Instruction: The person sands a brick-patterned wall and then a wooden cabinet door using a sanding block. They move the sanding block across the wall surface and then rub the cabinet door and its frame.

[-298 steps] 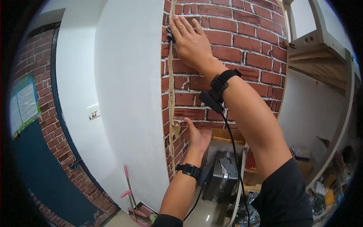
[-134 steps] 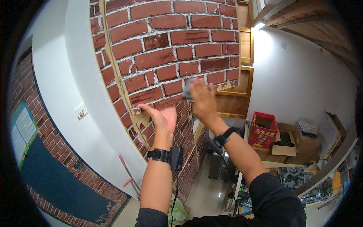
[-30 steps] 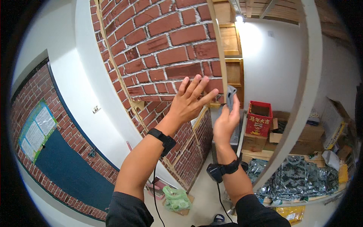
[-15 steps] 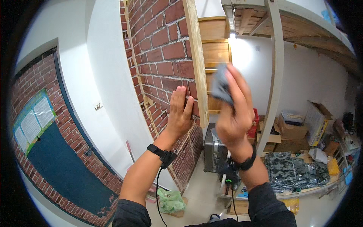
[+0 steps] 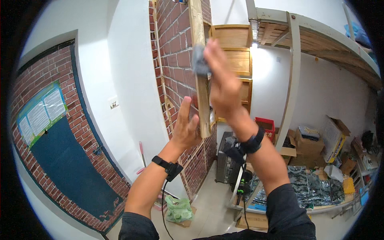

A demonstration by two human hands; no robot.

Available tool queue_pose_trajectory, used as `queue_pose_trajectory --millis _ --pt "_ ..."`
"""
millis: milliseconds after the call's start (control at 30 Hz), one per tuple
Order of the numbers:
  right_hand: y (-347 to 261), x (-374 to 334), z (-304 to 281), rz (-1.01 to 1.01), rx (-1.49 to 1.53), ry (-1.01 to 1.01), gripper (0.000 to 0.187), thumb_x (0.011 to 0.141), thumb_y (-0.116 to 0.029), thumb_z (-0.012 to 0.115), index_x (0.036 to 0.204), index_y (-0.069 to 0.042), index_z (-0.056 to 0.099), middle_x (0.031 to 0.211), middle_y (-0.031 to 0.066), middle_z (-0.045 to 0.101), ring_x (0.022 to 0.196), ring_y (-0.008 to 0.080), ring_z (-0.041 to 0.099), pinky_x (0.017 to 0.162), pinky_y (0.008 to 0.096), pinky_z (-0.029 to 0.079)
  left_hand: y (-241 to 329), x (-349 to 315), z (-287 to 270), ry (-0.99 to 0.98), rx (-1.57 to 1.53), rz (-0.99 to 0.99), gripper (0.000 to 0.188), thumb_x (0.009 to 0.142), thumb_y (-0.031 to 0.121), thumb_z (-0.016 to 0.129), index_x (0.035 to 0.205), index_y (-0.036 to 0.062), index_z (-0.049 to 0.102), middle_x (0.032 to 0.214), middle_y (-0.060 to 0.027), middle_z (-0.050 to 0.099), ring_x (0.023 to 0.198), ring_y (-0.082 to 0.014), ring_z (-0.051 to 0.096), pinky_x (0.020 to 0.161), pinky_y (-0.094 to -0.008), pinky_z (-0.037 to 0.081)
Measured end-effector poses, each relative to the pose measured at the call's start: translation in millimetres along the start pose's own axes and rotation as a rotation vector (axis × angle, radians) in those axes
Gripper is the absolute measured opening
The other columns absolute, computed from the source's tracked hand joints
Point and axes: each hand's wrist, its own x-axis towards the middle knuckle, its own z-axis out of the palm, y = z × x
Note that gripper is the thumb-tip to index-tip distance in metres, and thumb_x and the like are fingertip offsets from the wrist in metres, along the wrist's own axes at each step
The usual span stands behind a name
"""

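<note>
In my right hand [image 5: 226, 86], smeared by motion, is a crumpled grey cloth [image 5: 201, 60]. The cloth lies against the upper part of a pale wooden edge strip [image 5: 203, 106], which borders a panel with a red brick pattern [image 5: 176, 44]. Lower down, my left hand [image 5: 185, 132] rests with its fingers stretched out on the brick-patterned panel, just left of the strip's bottom end. Nothing shows in the left hand. Both wrists wear black straps with cables.
A metal bunk frame [image 5: 294, 64] stands right, with cardboard boxes [image 5: 308, 148] and plastic-wrapped camouflage bundles [image 5: 312, 186] beneath. Wooden shelves [image 5: 232, 62] are behind the strip. A grey suitcase [image 5: 226, 160] and green bag [image 5: 179, 209] stand on the floor; a blue door [image 5: 72, 172] is left.
My right hand has moved left with the cloth, from beside the wooden strip onto it. The left hand stays on the panel, its fingers slightly more spread. The view has shifted a little.
</note>
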Motion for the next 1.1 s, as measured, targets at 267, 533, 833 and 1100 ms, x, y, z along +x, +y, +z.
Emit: queue_pose_trajectory --millis 267,533,833,1100 --pt "40 94 51 -0.183 0.042 -0.076 0.044 0.092 0.012 0.051 0.133 0.003 0.061 0.144 0.0209 0.056 0.140 0.0366 0.048 0.114 0.0412 0.043 5 1 -44 -0.212 0.122 0.022 0.102 0.080 0.014 0.077 0.160 0.0078 0.014 0.161 -0.0375 0.011 0.149 -0.0583 0.014 0.120 -0.0635 0.025" --pt "-37 -37 31 -0.127 0.245 -0.296 0.042 0.088 0.002 0.057 0.129 0.001 0.065 0.143 0.0146 0.059 0.140 0.0345 0.049 0.115 0.0492 0.043 24 -17 -62 -0.104 -0.113 -0.393 0.093 0.090 0.011 0.069 0.156 -0.0120 0.007 0.153 -0.0381 0.031 0.145 -0.0495 0.035 0.119 -0.0513 0.033" --pt "-44 15 77 -0.351 -0.011 -0.268 0.036 0.090 0.000 0.062 0.125 -0.005 0.068 0.142 0.0134 0.060 0.136 0.0316 0.053 0.114 0.0460 0.046 35 -20 -109 -0.085 0.164 -0.610 0.077 0.086 0.008 0.072 0.146 -0.0173 0.033 0.135 -0.0342 0.055 0.119 -0.0449 0.062 0.098 -0.0427 0.055" --pt "-19 79 118 -0.388 -0.093 -0.161 0.039 0.088 0.009 0.053 0.121 -0.002 0.070 0.136 0.0149 0.064 0.134 0.0324 0.054 0.115 0.0425 0.044 48 -18 -117 -0.017 0.156 -0.736 0.073 0.087 0.007 0.070 0.147 -0.0152 0.034 0.132 -0.0348 0.058 0.114 -0.0430 0.066 0.093 -0.0430 0.057"
